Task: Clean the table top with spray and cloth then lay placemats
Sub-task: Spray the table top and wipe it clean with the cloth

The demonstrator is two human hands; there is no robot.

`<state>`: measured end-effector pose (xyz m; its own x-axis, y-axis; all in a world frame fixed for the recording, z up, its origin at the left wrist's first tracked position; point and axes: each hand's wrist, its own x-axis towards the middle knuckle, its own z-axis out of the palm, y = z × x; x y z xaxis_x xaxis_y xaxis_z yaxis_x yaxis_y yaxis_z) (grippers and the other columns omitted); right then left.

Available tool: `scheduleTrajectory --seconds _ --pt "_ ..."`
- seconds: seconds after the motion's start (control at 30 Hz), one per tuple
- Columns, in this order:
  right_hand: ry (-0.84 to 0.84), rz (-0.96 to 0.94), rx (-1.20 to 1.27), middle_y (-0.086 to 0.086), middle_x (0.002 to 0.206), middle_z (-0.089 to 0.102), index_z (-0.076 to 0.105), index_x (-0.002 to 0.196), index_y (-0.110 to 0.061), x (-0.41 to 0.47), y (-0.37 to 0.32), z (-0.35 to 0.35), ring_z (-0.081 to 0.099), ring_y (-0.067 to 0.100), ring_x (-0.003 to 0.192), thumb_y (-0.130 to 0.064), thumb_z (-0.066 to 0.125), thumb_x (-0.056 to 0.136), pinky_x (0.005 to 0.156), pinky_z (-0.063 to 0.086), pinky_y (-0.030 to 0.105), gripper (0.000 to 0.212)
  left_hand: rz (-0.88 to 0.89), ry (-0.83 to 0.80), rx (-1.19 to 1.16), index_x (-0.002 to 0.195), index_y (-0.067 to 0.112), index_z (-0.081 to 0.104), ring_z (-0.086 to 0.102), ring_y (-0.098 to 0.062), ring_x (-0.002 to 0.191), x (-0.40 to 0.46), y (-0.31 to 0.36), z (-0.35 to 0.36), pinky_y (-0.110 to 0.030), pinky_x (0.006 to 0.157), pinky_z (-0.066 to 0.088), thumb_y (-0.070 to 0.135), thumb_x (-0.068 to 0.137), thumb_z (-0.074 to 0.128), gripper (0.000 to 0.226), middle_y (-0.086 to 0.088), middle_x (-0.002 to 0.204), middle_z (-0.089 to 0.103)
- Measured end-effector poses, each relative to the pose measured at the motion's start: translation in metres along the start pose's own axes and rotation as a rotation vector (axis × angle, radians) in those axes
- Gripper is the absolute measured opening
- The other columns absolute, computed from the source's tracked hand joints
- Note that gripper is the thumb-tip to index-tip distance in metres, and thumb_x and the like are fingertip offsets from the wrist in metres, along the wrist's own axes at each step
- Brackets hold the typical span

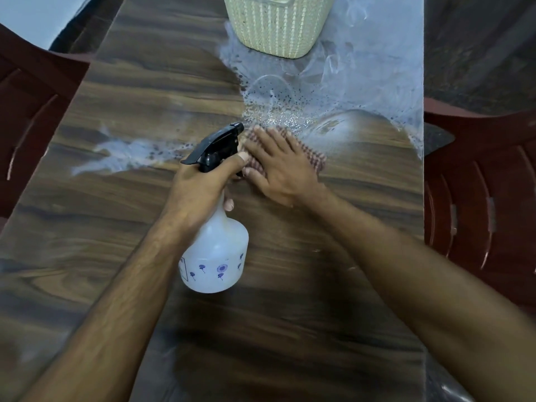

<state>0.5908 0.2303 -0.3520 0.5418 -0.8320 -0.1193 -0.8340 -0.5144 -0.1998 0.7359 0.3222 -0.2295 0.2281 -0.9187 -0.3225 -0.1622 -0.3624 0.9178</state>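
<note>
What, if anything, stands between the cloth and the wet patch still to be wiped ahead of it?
Nothing visible does. The cloth lies flat under the right hand, and the wet patch begins right at its far edge. The basket stands farther back on that wet area, so wiping there would mean going round it or moving it.

No readable text; spray bottle (214, 250) label illegible

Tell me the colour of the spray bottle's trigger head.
Black. The trigger head tops the translucent white spray bottle; seen in the head view.
</note>
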Motion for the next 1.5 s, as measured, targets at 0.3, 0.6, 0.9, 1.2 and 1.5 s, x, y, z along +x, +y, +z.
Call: scheduleTrajectory --seconds 0.3,0.6,0.9,1.2,1.5 --pt "0.150 0.401 0.081 0.007 0.167 0.010 0.018 0.158 -0.029 -0.018 0.040 -0.001 0.006 0.027 0.153 -0.057 0.023 0.097 0.124 0.002 0.048 0.067 0.025 -0.015 -0.015 0.108 0.022 0.067 0.046 -0.017 0.043 0.022 0.012 -0.039 -0.019 0.045 0.042 0.031 0.091 0.068 0.020 0.003 0.073 0.065" --pt "0.017 0.082 0.005 0.005 0.167 0.003 0.013 0.159 -0.030 -0.009 -0.061 0.020 -0.002 0.024 0.154 -0.061 0.020 0.100 0.123 -0.005 0.047 0.067 0.023 -0.046 -0.045 0.097 0.019 0.068 0.047 -0.018 0.043 0.040 0.003 -0.050 -0.020 0.044 0.042 0.028 0.090 0.069 0.011 0.008 0.048 0.058" --pt "0.025 0.268 0.027 0.001 0.167 -0.001 0.008 0.159 -0.033 0.092 -0.002 -0.012 -0.003 0.021 0.153 -0.063 0.017 0.100 0.121 -0.008 0.043 0.066 0.023 -0.024 0.023 0.112 0.011 0.067 0.050 -0.014 0.045 0.055 0.001 -0.070 -0.013 0.047 0.043 0.038 0.091 0.065 0.035 0.012 0.047 0.058" --pt "0.039 0.378 0.014 0.001 0.167 0.004 0.010 0.158 -0.035 -0.025 0.059 -0.013 0.005 0.021 0.153 -0.064 0.017 0.099 0.124 0.005 0.048 0.066 0.017 -0.056 0.014 0.110 0.014 0.068 0.050 -0.017 0.047 0.068 0.007 -0.071 -0.016 0.046 0.042 0.039 0.090 0.066 0.032 0.013 0.049 0.059" --pt "0.077 0.454 0.047 0.009 0.167 -0.001 0.007 0.159 -0.028 0.077 0.063 -0.026 -0.001 0.027 0.153 -0.063 0.019 0.100 0.122 -0.004 0.050 0.070 0.044 -0.089 0.027 0.108 0.012 0.068 0.049 -0.017 0.044 0.069 0.007 -0.045 -0.018 0.047 0.043 0.035 0.091 0.066 0.029 0.012 0.048 0.058"
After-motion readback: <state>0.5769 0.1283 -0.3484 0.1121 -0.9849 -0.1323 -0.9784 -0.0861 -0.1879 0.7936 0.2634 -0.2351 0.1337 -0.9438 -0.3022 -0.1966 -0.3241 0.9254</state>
